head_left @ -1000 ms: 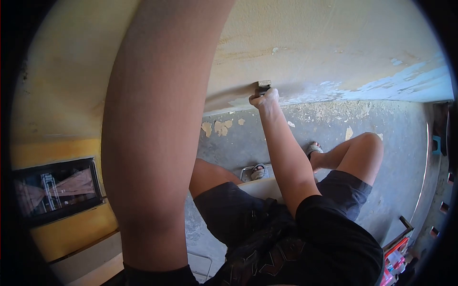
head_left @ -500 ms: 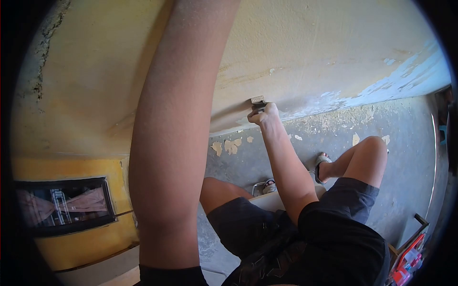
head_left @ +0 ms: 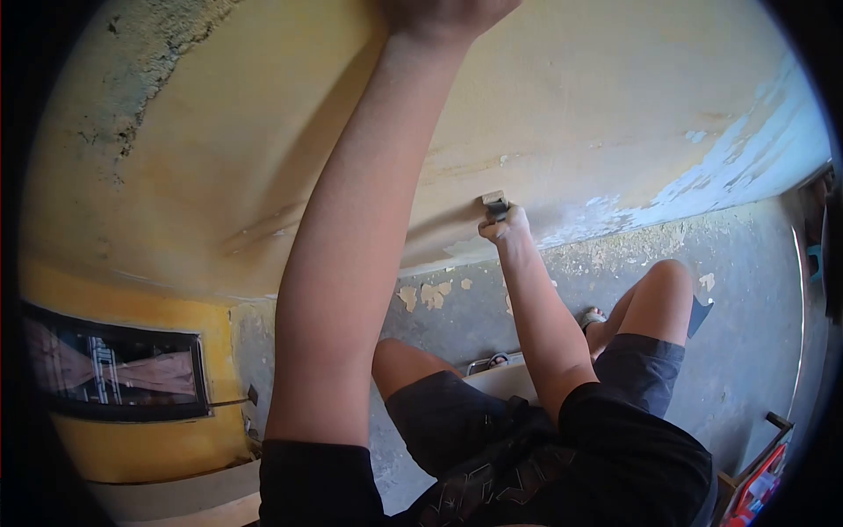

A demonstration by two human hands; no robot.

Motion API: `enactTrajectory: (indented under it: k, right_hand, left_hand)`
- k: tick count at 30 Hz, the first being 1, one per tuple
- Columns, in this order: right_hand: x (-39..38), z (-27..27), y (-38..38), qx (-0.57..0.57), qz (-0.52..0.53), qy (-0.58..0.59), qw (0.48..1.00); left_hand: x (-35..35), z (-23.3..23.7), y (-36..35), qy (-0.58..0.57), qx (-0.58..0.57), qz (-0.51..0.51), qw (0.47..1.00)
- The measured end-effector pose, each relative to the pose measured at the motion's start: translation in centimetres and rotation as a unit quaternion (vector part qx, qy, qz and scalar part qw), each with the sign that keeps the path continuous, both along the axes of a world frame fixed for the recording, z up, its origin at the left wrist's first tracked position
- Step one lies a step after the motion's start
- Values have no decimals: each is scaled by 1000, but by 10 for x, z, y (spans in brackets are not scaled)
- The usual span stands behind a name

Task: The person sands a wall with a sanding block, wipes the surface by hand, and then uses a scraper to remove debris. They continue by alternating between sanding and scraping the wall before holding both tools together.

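My left arm reaches up across the worn yellow wall [head_left: 562, 97], and my left hand [head_left: 448, 16] is at the top edge of the view. Its fingers are cut off, so their pose and anything they hold are hidden. Farther down, my right hand [head_left: 505, 226] is closed round a small block-shaped tool [head_left: 494, 199] with a pale rectangular end and a dark part. The pale end is at the wall surface, a little above where wall meets floor. Pale blue peeling patches [head_left: 733, 162] mark the wall to the right.
Paint flakes [head_left: 435, 294] lie on the grey floor [head_left: 738, 351] along the wall. A dark-framed window [head_left: 118, 373] is at the left. A dark flat piece [head_left: 700, 316] shows beside my right knee. A framed object with red parts [head_left: 762, 483] stands at the lower right.
The view has shifted. My left hand has come partly into view at the top. My right hand and the tool are slightly higher on the wall. The dark flat piece beside my knee now shows.
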State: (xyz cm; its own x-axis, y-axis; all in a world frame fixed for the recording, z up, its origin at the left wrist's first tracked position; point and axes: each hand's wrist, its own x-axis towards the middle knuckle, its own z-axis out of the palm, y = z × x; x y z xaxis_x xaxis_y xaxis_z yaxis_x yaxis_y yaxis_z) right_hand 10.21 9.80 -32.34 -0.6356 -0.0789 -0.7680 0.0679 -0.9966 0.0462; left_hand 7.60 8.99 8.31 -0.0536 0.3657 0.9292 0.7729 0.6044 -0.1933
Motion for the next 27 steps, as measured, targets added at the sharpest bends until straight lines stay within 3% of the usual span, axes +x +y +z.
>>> enactTrajectory:
  k: [2, 3, 6, 8, 10, 12, 14, 20, 24, 27]
  right_hand:
    - [-12, -10, -5, -7, -12, -48, 999]
    - [-9, 8, 3, -63, 6, 11, 998]
    - [8, 93, 15, -59, -23, 25, 998]
    - [16, 93, 15, -77, -36, -9, 996]
    - [27, 104, 10, 10, -89, -4, 996]
    - [33, 97, 1, 36, -72, 14, 997]
    - [44, 95, -7, 192, -10, 47, 980]
    - [50, 97, -14, 263, 45, 61, 962]
    - [43, 94, -20, 292, 26, 25, 956]
    - [41, 104, -28, 310, -55, -32, 949]
  left_hand:
    - [-24, -1, -2, 214, 16, -51, 975]
    - [-8, 1, -12, 148, -24, -24, 988]
    - [-24, -9, -47, 179, -67, -33, 981]
    - [-31, -19, -82, 183, -68, 3, 981]
    - [-38, -25, -118, 210, -70, 69, 973]
    - [-42, -31, -139, 222, -63, 85, 969]
    - [-46, -41, -152, 217, -59, 109, 968]
    - [-48, -46, -145, 238, -29, 119, 963]
    - [-45, -43, -150, 226, -36, 135, 964]
    - [-43, -43, -149, 225, -31, 122, 966]
